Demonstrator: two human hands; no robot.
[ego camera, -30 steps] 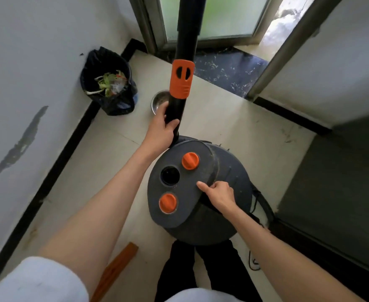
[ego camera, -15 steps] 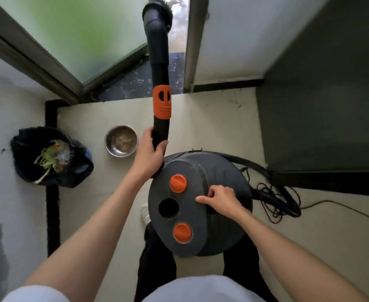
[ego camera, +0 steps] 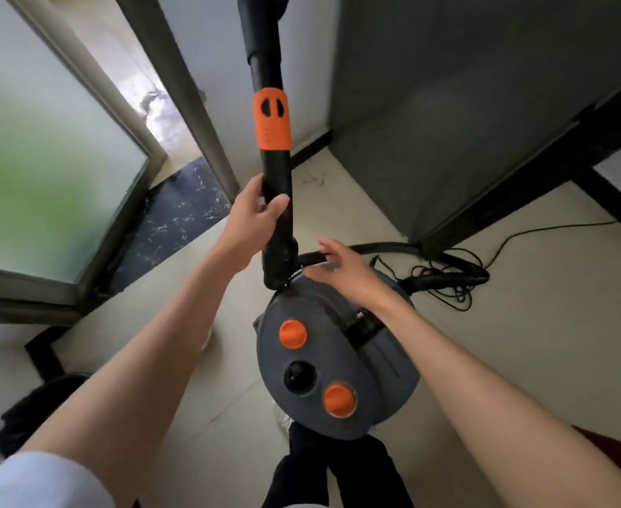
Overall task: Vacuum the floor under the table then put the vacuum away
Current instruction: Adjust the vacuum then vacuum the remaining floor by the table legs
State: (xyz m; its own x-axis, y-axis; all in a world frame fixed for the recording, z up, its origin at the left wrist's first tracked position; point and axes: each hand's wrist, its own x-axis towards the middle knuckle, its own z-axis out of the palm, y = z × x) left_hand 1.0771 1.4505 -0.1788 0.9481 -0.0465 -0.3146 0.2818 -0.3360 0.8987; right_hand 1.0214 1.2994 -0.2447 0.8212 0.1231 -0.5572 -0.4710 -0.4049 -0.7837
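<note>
**Wand upright, canister low in the corner**

Gripping the black wand at centre frame, the left hand curled round it; its long axis ran up-frame. The right hand hovered spread, holding nothing, above the grey vacuum canister at lower centre. Cord cluttered the floor to the right.

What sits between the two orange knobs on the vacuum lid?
A round black socket sits between the upper orange knob and the lower orange knob on the vacuum lid, per the head view.
</note>
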